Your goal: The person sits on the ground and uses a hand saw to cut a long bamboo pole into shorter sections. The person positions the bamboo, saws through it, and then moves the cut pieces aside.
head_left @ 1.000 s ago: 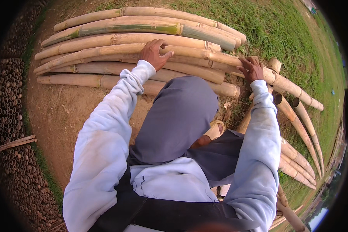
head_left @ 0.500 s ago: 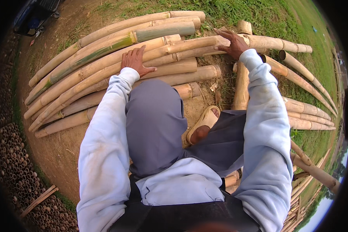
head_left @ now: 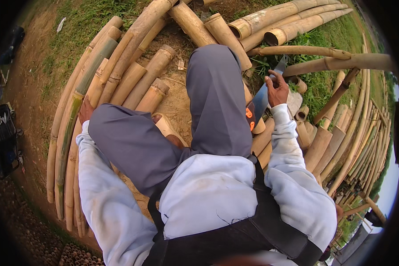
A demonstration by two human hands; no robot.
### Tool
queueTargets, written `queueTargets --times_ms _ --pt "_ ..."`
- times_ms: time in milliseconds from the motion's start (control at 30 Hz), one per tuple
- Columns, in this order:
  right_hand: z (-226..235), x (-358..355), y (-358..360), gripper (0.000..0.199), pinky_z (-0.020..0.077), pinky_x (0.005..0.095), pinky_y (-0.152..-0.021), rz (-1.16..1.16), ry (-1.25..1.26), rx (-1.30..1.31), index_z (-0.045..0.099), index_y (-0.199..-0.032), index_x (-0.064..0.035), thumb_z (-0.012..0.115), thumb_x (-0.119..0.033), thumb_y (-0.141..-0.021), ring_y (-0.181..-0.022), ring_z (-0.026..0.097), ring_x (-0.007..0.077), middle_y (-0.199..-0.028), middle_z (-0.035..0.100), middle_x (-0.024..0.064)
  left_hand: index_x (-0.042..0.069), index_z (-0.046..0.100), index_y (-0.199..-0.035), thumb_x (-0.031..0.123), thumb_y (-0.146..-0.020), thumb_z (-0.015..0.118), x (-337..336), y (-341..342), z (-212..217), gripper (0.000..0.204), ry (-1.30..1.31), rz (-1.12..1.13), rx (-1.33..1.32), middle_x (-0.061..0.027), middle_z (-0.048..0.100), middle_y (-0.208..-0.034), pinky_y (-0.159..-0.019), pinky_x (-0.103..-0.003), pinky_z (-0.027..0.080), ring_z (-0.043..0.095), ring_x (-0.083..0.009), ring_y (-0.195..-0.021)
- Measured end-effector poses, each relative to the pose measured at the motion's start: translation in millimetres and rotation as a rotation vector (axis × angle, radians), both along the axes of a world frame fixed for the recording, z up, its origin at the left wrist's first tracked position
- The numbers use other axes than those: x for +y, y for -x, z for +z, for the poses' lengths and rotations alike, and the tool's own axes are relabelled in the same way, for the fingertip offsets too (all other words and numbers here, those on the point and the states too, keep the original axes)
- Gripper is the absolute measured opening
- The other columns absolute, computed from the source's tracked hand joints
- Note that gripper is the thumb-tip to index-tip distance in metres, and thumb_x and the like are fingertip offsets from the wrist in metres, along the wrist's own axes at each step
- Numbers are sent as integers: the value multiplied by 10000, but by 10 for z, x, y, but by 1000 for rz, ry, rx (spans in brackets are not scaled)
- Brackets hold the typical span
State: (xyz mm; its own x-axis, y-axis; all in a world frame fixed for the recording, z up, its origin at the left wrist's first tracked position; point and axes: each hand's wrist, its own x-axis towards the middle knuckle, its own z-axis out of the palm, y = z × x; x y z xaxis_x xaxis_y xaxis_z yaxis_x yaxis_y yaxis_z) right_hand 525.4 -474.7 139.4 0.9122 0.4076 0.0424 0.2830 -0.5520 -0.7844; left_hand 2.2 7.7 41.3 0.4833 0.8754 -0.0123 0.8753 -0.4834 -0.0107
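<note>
My left hand [head_left: 85,111] rests on the bamboo poles [head_left: 77,104] at the left, partly hidden by my knee, its visible fingers lying along a pole. At the right, my right hand [head_left: 277,88] has its fingers curled around the blade of a handsaw [head_left: 261,98]. The saw's bluish metal blade slants up and away past the hand; its dark handle with orange parts lies beside my thigh, partly covered by the trousers. Short cut bamboo lengths [head_left: 190,24] lie ahead of my knees.
Thick bamboo poles [head_left: 292,17] lie at the far right. A crossed bamboo frame [head_left: 337,63] stands beyond my right hand, with stacked bamboo [head_left: 363,146] further right. Dark bags [head_left: 3,137] sit at the left edge, and bamboo ends [head_left: 77,257] are bundled at lower left.
My body and view have swung to the right. My right hand has left the long bamboo pole and come to the handsaw. My left hand stays on the poles.
</note>
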Motion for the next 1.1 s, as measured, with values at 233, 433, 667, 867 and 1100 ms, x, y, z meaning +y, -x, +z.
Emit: queueTargets --times_ms 233,433,667,867,1100 --pt "-1040 -1065 1341 316 537 383 -743 195 263 -93 596 -1152 -68 705 -184 -880 -834 649 256 -970 636 110 231 363 -1489 306 -877 642 36 301 -19 677 58 2 32 -114 558 -1339 -973 -531 416 530 -327 -1250" --pt "-1916 -1073 1471 303 512 485 -825 238 490 -137 555 -1146 -71 647 -203 -889 -1002 611 394 -1097 628 154 235 367 -1487 307 -878 639 -15 135 35 671 68 -6 13 -115 554 -1349 -979 -534 415 525 -326 -1259" --pt "-1740 -1181 1405 211 515 442 -724 144 371 -34 563 -1065 -59 653 -148 -895 -824 639 344 -916 638 138 239 372 -1483 308 -878 636 -3 -55 133 664 72 -1 -23 -115 549 -1362 -987 -538 414 519 -326 -1271" --pt "-331 -1364 1701 207 390 277 -555 -188 -163 80 539 -814 -36 710 -100 -912 -614 445 85 -670 466 -16 243 376 -1481 309 -879 633 76 -155 58 658 107 13 -80 -115 545 -1372 -993 -541 413 514 -325 -1281" --pt "1076 -1861 2520 116 426 320 -521 -3 138 -241 592 -853 -22 706 -34 -834 -535 522 168 -626 527 63 251 381 -1477 334 -876 635 118 -271 38 658 151 58 -151 -112 531 -1399 -1006 -551 409 497 -324 -1305"
